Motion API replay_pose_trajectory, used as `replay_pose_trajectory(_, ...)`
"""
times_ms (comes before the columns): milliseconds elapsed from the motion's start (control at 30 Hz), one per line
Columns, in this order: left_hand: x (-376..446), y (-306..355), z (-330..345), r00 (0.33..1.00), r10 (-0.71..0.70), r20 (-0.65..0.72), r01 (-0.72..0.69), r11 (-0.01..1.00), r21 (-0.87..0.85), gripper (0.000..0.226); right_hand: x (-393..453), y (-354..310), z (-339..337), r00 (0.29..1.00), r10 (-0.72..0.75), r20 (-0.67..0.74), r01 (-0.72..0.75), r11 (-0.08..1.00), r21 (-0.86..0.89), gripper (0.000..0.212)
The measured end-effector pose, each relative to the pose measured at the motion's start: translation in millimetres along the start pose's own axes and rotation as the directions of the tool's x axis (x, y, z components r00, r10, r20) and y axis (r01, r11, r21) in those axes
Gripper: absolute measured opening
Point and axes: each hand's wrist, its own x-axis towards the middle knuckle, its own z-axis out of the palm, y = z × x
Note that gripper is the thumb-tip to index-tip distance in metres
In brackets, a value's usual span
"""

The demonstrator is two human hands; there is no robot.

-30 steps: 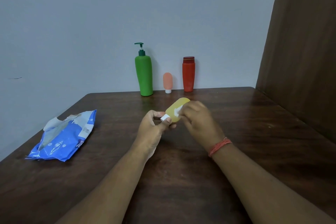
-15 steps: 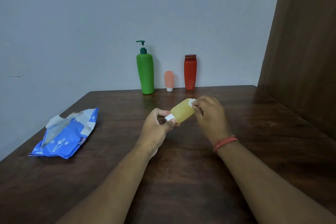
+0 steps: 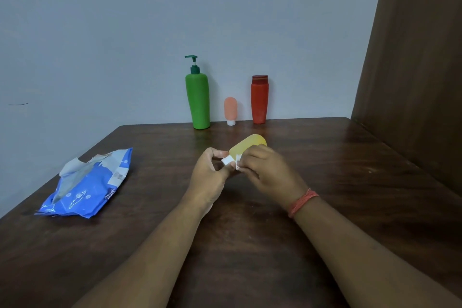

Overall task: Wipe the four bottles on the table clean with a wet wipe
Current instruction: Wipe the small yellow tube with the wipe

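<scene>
Above the table's middle, my left hand [image 3: 208, 177] pinches the white cap of a small yellow bottle [image 3: 246, 146] that lies tilted, its rounded end pointing away. My right hand [image 3: 267, 172] holds a folded white wet wipe [image 3: 238, 161] against the bottle's side near the cap. Along the back wall stand a tall green pump bottle [image 3: 198, 101], a small peach bottle [image 3: 230, 109] on its white cap, and a red bottle [image 3: 259, 100].
A blue wet-wipe packet [image 3: 87, 185], torn open, lies on the dark wooden table [image 3: 250, 245] at the left. A brown panel [image 3: 412, 70] closes off the table's right side. A grey wall runs behind the bottles.
My right hand has slid the wipe from the yellow bottle's far end down toward the cap. My left hand keeps its grip on the cap.
</scene>
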Motion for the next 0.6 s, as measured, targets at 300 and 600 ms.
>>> replay_pose_trajectory(300, -3.4, 2.3, -2.4, 0.995, 0.066, 0.071, -0.078, 0.981, 0.176, 0.023, 1.1, 6.7, -7.2, 0.977, 0.157, -0.145, -0.149, 0.987, 0.067, 0.006)
replay_pose_trajectory(600, -1.2, -0.6, 2.8, 0.967, 0.214, 0.141, -0.254, 0.870, 0.422, 0.033, 2.1, 3.5, -11.5, 0.966, 0.198, -0.166, -0.190, 0.980, 0.066, 0.008)
